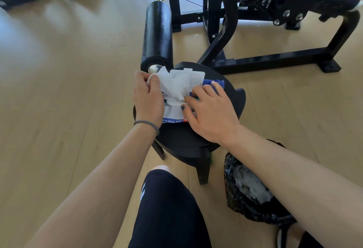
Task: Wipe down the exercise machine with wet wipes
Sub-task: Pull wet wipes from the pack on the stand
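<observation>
Round black stool (231,98), crumpled white wipe (172,86)

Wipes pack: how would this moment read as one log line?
left hand: pulling wet wipe | right hand: pinning wipes pack on stool

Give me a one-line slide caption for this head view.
Left hand pulls a wet wipe from the pack steadied by the right hand on a black stool, beside the exercise machine.
</observation>
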A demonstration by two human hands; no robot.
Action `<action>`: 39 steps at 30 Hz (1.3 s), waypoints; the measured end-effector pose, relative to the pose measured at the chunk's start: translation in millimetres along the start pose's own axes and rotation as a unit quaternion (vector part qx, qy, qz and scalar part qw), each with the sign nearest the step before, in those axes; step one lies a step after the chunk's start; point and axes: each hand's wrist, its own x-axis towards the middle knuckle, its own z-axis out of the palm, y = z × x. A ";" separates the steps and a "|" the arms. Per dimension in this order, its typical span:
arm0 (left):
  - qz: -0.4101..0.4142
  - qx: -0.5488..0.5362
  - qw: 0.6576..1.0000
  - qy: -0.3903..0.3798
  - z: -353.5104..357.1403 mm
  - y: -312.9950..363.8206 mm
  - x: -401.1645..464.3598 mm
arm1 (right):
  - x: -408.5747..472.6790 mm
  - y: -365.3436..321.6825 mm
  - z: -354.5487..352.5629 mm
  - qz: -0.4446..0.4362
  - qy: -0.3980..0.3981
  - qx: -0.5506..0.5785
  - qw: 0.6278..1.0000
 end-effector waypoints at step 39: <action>-0.085 -0.007 0.980 -0.181 -37.7 28.1 34.6 | -2.3 1.1 -3.0 -0.053 0.038 0.031 0.997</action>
